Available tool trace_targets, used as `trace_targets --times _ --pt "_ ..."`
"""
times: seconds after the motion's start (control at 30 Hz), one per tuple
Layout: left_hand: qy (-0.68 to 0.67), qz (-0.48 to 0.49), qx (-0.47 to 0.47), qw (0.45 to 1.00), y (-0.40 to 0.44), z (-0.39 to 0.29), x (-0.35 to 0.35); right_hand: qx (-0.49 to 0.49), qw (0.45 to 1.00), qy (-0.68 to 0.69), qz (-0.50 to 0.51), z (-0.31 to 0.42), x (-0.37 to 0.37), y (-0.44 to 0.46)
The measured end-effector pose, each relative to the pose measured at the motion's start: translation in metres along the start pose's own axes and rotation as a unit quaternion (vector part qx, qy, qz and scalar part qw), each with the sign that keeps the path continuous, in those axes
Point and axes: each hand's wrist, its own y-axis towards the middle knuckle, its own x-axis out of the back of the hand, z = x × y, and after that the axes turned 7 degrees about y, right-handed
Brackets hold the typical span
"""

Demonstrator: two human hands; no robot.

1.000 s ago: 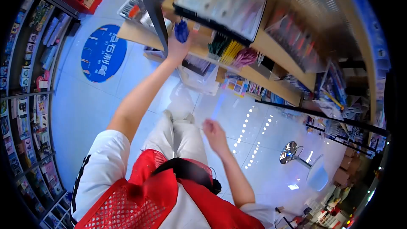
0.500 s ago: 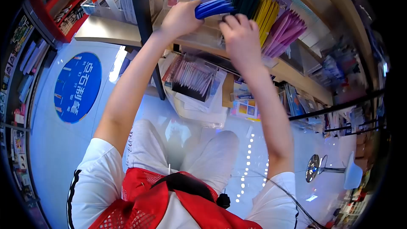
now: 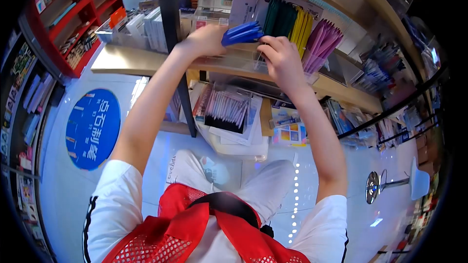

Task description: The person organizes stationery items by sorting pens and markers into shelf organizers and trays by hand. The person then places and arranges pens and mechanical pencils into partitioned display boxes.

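Note:
A fanned bundle of slim blue items point(image 3: 242, 34), flat or pen-like, sticks out to the right from my left hand point(image 3: 207, 40). My left fingers are wrapped round its left end, above the clear front of a shelf box. At the bundle's right end is my right hand point(image 3: 281, 58), fingers bent inward. Whether its fingertips pinch a piece is hidden. Behind and right of it stand upright rows of similar slim items: dark green point(image 3: 280, 17), yellow point(image 3: 301, 30) and pink point(image 3: 321, 43). The clear box point(image 3: 239, 60) holds these rows.
A black shelf post point(image 3: 171, 19) rises left of my left hand. Below the shelf, a clear pack of white sticks point(image 3: 227, 109) lies on papers. Farther left stand white boxes point(image 3: 156, 29) and a red bookcase point(image 3: 68, 24). A stool point(image 3: 417, 180) is at right.
The view has tilted and shifted, so the shelf and floor sit lower in the picture. My left hand still grips the blue bundle; my right hand stays close to its right end.

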Motion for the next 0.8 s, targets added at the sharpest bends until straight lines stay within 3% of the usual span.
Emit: trace_targets --times 0.17,0.33,0.43,0.53,0.57,0.8 --pt "-0.039 -0.019 -0.012 0.999 -0.011 -0.013 0.007 -0.070 0.996 0.024 -0.043 0.009 -0.006 -0.007" --pt "-0.047 -0.025 -0.003 0.999 -0.004 -0.013 0.000 -0.068 0.991 -0.025 -0.110 0.015 -0.009 -0.013" --pt "-0.070 -0.175 0.034 0.981 -0.014 -0.015 -0.003 -0.092 0.981 0.009 -0.169 0.021 -0.006 -0.018" --pt "-0.260 -0.298 0.047 0.917 -0.006 -0.009 -0.008 -0.119 0.972 0.055 -0.195 0.032 -0.001 -0.027" --pt "-0.406 -0.265 0.057 0.873 -0.007 -0.015 -0.001 -0.129 0.970 0.072 -0.193 0.037 0.003 -0.030" --pt "-0.598 -0.240 0.100 0.758 0.023 -0.030 -0.016 -0.174 0.959 0.174 -0.144 0.078 0.026 -0.066"
